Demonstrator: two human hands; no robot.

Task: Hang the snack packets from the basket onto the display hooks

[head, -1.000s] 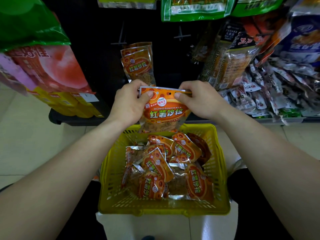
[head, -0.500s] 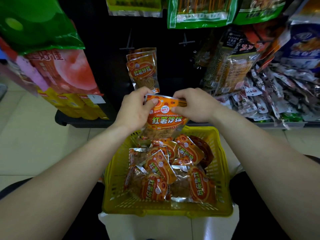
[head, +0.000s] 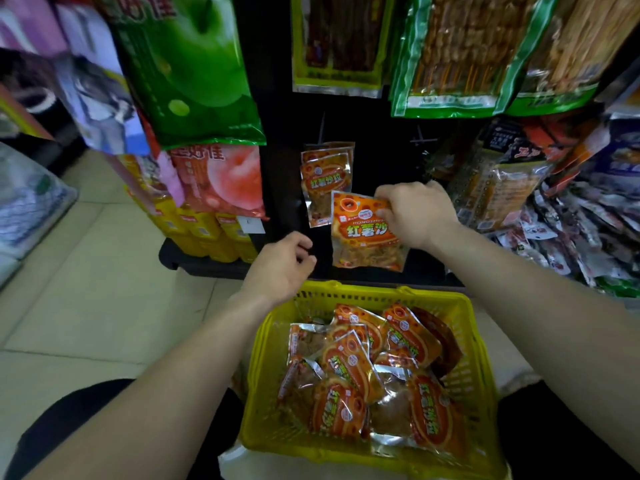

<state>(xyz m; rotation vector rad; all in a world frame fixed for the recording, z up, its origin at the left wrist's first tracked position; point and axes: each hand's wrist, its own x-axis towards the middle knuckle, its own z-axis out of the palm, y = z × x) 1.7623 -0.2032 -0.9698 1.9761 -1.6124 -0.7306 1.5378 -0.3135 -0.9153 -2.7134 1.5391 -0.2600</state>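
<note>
One orange snack packet (head: pixel 363 237) is held upright before the black display panel (head: pixel 381 150), pinched at its upper right corner by the right hand (head: pixel 419 213). Just to its left, a stack of hung packets (head: pixel 325 181), at least two, hangs on the panel. The left hand (head: pixel 280 265), apart from the right, holds nothing, its fingers loosely curled, above the far rim of one yellow basket (head: pixel 353 291). The basket contains about ten overlapping loose packets (head: pixel 349 362); the exact count is unclear.
</note>
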